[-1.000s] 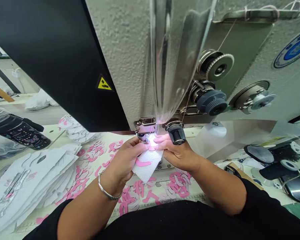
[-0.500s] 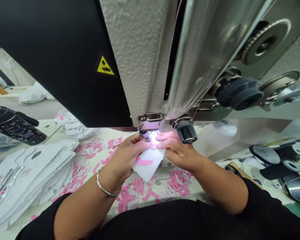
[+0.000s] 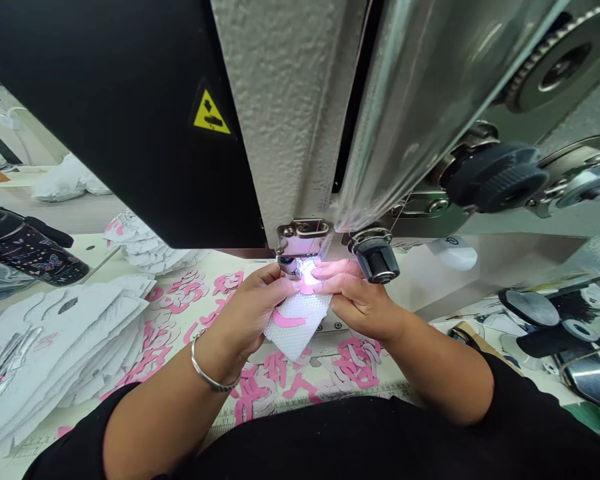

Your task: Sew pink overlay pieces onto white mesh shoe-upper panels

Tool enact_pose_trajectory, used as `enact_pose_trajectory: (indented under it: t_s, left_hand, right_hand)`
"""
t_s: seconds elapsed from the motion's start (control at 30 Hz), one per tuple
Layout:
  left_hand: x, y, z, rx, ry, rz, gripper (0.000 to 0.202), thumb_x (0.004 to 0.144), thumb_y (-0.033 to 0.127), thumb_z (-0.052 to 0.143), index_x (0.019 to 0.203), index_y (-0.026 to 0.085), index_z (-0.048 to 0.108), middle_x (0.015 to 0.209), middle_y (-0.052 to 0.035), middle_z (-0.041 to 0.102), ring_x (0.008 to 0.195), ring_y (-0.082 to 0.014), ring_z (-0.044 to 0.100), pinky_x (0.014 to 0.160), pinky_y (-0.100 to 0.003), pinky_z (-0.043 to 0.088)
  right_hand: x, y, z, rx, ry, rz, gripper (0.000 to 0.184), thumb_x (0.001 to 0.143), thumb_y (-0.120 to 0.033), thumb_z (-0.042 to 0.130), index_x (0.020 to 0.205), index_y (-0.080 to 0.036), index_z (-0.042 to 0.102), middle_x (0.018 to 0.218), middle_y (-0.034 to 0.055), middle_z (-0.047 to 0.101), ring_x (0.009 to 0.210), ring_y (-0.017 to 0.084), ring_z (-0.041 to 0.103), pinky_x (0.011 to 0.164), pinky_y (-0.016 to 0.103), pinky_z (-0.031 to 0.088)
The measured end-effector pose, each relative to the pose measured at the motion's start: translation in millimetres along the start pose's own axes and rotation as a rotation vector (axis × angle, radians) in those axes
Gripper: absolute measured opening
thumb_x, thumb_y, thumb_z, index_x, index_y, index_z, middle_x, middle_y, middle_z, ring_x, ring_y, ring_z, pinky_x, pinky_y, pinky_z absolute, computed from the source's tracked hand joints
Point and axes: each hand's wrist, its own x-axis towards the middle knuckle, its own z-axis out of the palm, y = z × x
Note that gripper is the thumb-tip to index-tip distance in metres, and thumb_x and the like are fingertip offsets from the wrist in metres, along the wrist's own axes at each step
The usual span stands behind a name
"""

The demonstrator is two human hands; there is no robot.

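A big grey sewing machine (image 3: 290, 113) fills the top of the view, its presser foot (image 3: 300, 257) lit by a small lamp. Under the foot lies a white mesh fabric piece (image 3: 295, 327) with a pink curved applique (image 3: 287, 320) on it. My left hand (image 3: 250, 313), a silver bangle on its wrist, pinches the piece's left edge right by the foot. My right hand (image 3: 355, 297) pinches the right edge, fingertips close to the needle. Both hands press the fabric flat against the machine bed.
Stacks of white mesh cut pieces (image 3: 55, 353) lie at the left. Pink and white cut-out shapes (image 3: 355, 353) are strewn over the table. A dark bottle (image 3: 25, 247) lies at far left. Black thread spools and tools (image 3: 545, 327) sit at the right. A black knob (image 3: 377, 260) hangs above my right hand.
The view has drawn closer to the machine head and shifted a little. Both hands stay on the white piece at the presser foot, hardly moved.
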Motion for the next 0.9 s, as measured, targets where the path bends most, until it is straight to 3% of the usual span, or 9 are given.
enact_pose_trajectory:
  t_s: [0.6, 0.9]
  left_hand:
    - [0.2, -4.8, 0.6, -0.006, 0.035, 0.019, 0.015, 0.071, 0.022, 0.074, 0.081, 0.015, 0.066, 0.064, 0.0017, 0.054, 0.050, -0.0084, 0.047, 0.045, -0.020, 0.036]
    - [0.4, -8.4, 0.0, 0.020, 0.050, 0.007, 0.016, 0.074, 0.024, 0.073, 0.083, 0.016, 0.063, 0.067, 0.0003, 0.057, 0.052, -0.0112, 0.052, 0.047, -0.022, 0.037]
  right_hand:
    - [4.0, -1.1, -2.0, 0.030, -0.019, 0.030, 0.029, 0.082, -0.009, 0.050, 0.092, -0.030, 0.068, 0.100, -0.0004, 0.070, 0.086, 0.018, 0.063, 0.084, 0.042, 0.044]
    - [3.7, -0.3, -4.6, 0.064, -0.064, 0.043, 0.031, 0.083, -0.009, 0.049, 0.095, -0.030, 0.069, 0.099, -0.0006, 0.069, 0.091, 0.018, 0.064, 0.090, 0.042, 0.044]
